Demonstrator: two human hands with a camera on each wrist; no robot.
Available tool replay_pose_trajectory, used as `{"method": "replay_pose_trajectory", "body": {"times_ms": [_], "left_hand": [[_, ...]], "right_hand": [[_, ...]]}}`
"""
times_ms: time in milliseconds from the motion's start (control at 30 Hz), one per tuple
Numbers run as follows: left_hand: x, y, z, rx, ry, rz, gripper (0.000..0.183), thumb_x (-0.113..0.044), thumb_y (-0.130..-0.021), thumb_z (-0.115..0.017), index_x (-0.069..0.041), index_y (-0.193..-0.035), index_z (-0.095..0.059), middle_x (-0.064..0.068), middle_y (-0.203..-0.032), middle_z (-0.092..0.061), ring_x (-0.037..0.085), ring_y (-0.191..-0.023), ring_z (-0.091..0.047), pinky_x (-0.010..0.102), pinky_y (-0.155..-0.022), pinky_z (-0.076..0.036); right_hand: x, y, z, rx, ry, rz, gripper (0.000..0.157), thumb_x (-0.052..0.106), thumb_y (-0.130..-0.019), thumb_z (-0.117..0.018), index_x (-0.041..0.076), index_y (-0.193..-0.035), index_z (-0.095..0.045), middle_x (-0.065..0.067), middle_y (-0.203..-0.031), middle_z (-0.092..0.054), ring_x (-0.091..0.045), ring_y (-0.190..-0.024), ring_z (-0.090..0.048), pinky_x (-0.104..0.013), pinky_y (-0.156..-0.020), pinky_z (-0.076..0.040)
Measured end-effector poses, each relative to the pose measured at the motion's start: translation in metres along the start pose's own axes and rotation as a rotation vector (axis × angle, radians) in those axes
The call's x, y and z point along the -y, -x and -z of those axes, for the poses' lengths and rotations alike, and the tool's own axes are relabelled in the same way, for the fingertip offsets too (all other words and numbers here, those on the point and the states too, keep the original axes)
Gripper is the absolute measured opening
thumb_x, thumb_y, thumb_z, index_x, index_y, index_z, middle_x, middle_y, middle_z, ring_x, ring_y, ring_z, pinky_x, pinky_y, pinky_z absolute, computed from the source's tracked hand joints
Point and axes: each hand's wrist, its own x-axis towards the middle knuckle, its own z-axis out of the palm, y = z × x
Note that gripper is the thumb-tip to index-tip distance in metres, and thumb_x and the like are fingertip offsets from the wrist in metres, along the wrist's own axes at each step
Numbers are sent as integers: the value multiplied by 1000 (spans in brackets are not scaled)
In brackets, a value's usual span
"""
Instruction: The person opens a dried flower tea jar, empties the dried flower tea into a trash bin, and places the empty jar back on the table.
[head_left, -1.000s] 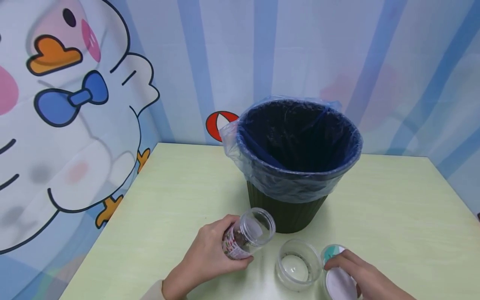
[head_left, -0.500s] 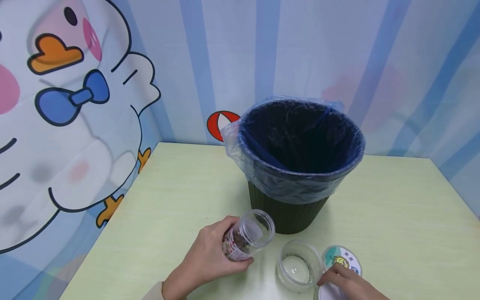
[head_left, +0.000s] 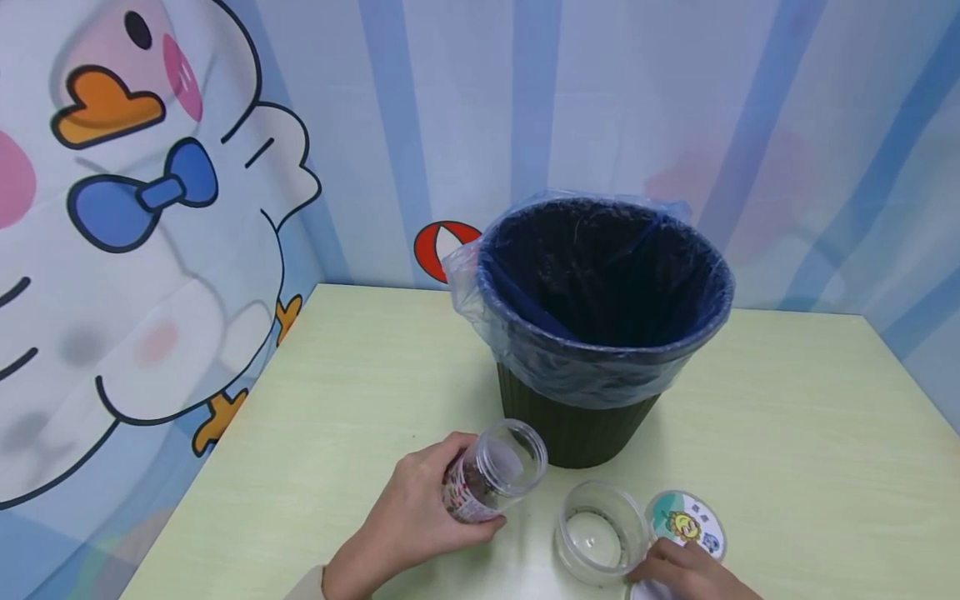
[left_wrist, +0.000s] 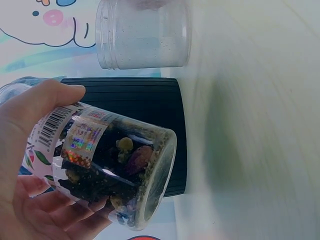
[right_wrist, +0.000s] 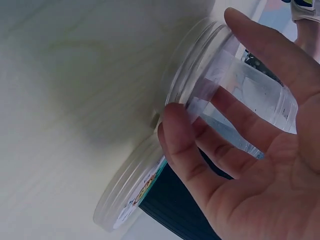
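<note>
My left hand grips a clear plastic jar that is tilted, its open mouth facing up and to the right. Dark dried pieces and small buds lie inside this labelled jar in the left wrist view. Beside it, an open clear jar stands upright on the table. My right hand is just right of that jar, holding a pale lid by its rim; the hand hides much of the lid. Another lid, with a sunflower print, lies flat behind the right hand.
A dark ribbed trash bin with a blue plastic liner stands behind the jars. The pale table meets a cartoon-printed backdrop at its back and left.
My right hand has moved left and toward the front edge with the pale lid, uncovering the sunflower-print lid. The left hand and its jar have stayed almost still.
</note>
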Motion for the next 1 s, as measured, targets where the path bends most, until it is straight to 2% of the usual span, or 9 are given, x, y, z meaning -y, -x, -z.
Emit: {"method": "replay_pose_trajectory", "body": {"times_ms": [200,333,433,600,667,733,800,900,1000], "left_hand": [[0,0,1,-10,-6,-8,70,-31,-59,-95,-21,-119,-60,-15,-103,-66,2,-86,-63,26,-72,-55],[1,0,1,-10,-8,-7,70,-31,-59,-94,-21,-119,-60,-14,-104,-66,2,-86,-63,26,-72,-55],[0,0,2,-1,-3,13,70,-31,-60,-94,-21,-120,-60,-15,-105,-66,2,-87,-63,27,-73,-55],[1,1,3,0,-5,34,70,-32,-60,-94,-22,-120,-60,-16,-106,-66,2,-88,-63,28,-74,-55],[1,2,3,-3,-4,35,70,-32,-60,-95,-22,-120,-61,-16,-105,-66,2,-87,-63,28,-74,-55],[2,2,2,-4,-6,35,70,-32,-60,-95,-22,-120,-61,-16,-105,-66,2,-87,-63,27,-74,-55],[2,2,2,-7,-4,34,70,-32,-60,-95,-22,-120,-61,-16,-105,-66,2,-87,-63,27,-73,-55],[3,3,2,-9,-2,33,71,-32,-60,-95,-22,-121,-61,-16,-105,-66,2,-87,-63,27,-73,-55],[4,3,1,-11,2,33,71,-32,-60,-95,-23,-121,-61,-17,-105,-66,2,-87,-63,27,-73,-55]], "right_hand": [[4,0,-2,-42,71,10,40,45,-86,-76,13,-107,-69,2,-103,-61,-2,-87,-50,-27,-70,-50],[8,1,-3,7,48,-78,44,49,-86,-75,11,-108,-70,9,-98,-54,2,-82,-44,-24,-67,-47],[10,2,-4,8,66,-87,47,51,-86,-74,9,-107,-70,11,-94,-50,3,-80,-40,-22,-64,-45],[10,1,-6,-155,163,86,46,50,-84,-77,8,-101,-71,10,-90,-49,4,-78,-41,-19,-59,-42],[11,0,-3,-198,183,126,45,49,-83,-78,7,-100,-71,8,-89,-50,3,-78,-43,-19,-60,-43],[12,1,1,-154,156,87,47,49,-83,-78,6,-101,-71,7,-91,-53,2,-80,-46,-19,-63,-47],[9,3,7,-39,64,-23,47,46,-85,-77,5,-106,-70,4,-96,-58,0,-85,-50,-22,-69,-51],[-8,9,10,119,-79,-221,48,43,-86,-76,6,-116,-67,3,-104,-61,-2,-89,-53,-26,-72,-54],[-34,16,7,178,-212,-362,54,43,-83,-80,9,-122,-65,8,-106,-60,-2,-86,-53,-25,-68,-53]]}}
